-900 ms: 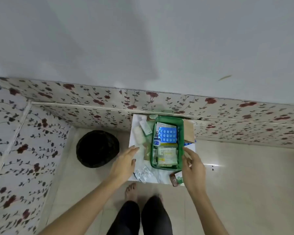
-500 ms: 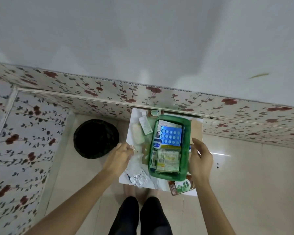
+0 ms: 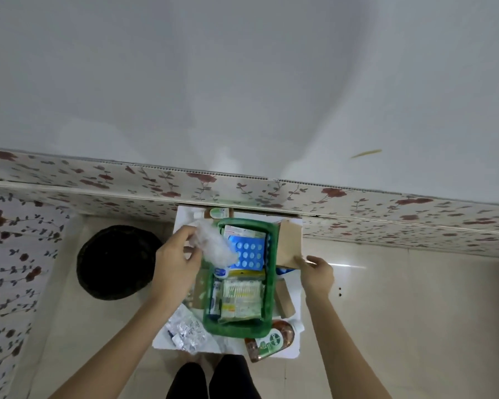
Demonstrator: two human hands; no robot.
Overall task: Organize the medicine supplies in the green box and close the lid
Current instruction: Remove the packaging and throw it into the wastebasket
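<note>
The open green box (image 3: 267, 321) sits on a small white table (image 3: 296, 345) and holds a blue blister pack (image 3: 249, 254), cartons and strips. My left hand (image 3: 175, 264) is shut on a clear crumpled plastic packet (image 3: 215, 244), held above the box's left rim. My right hand (image 3: 317, 273) is to the right of the box, its fingers on the lower corner of a brown cardboard piece (image 3: 290, 241). Silver blister strips (image 3: 186, 331) lie at the table's front left. A brown bottle with a green label (image 3: 271, 341) lies at the front right.
A black round bin (image 3: 114, 262) stands on the tiled floor left of the table. A floral-patterned wall panel (image 3: 357, 208) runs behind the table. A small brown box (image 3: 284, 299) lies right of the green box. My legs (image 3: 213, 380) are below the table's front edge.
My left hand picked the clear plastic packet off the table's left side and lifted it over the box's left rim. My right hand moved up to the brown cardboard piece.
</note>
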